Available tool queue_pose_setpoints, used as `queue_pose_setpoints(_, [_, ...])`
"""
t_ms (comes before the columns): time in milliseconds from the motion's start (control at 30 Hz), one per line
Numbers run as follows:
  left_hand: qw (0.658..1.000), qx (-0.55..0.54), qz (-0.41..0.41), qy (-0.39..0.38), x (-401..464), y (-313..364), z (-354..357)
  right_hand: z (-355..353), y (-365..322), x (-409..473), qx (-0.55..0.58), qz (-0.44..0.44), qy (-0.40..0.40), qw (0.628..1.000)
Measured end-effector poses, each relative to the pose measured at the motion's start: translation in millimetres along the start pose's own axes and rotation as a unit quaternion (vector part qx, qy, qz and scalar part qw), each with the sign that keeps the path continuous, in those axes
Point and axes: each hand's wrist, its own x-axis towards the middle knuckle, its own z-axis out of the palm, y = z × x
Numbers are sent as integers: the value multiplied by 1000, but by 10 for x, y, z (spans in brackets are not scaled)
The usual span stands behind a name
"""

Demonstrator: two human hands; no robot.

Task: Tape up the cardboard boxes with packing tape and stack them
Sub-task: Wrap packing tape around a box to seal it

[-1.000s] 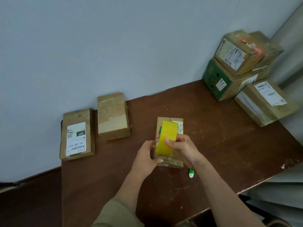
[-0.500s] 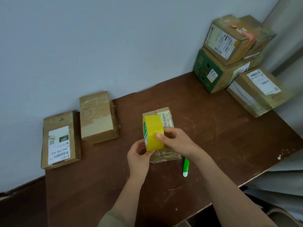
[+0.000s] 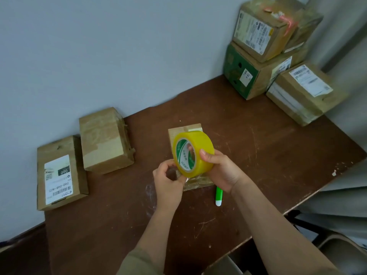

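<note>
A yellow tape roll [image 3: 193, 153] with a green-printed core is held upright above a small flat cardboard box [image 3: 184, 129] in the middle of the brown table [image 3: 268, 155]. My right hand [image 3: 220, 169] grips the roll, fingers through its core. My left hand [image 3: 168, 180] pinches the loose clear end of the tape at the roll's lower left edge. Most of the small box is hidden behind the roll and my hands.
A green and white cutter [image 3: 218, 196] lies on the table by my right wrist. Two cardboard boxes [image 3: 105, 140] [image 3: 60, 172] sit at the left against the wall. A stack of several boxes [image 3: 264, 54] fills the back right corner. The table's front edge runs below my arms.
The roll has turned so its open core faces me. My left hand moved from the roll's side to its lower edge and now pinches the tape end.
</note>
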Motion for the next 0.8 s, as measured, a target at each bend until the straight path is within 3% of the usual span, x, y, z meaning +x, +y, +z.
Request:
queue_pose_setpoints(167, [998, -48, -1, -40, 19, -147, 9, 31, 15, -59, -102, -3, -9, 995])
queue_pose_setpoints(333, [988, 64, 104, -99, 78, -241, 2, 30, -18, -87, -179, -37, -21, 983])
queue_pose_setpoints(467, [976, 136, 125, -112, 19, -211, 1, 101, -51, -70, -155, -92, -26, 983])
queue_pose_setpoints(600, [967, 199, 117, -106, 135, -49, 16, 84, -92, -39, -133, -60, -23, 989])
queue_pose_setpoints(700, [991, 85, 48, -88, 204, 14, 90, 87, -150, -26, -162, -35, -29, 986])
queue_pose_setpoints(800, [993, -85, -62, -61, 115, 90, 181, 90, -227, 76, -277, -37, 45, 959])
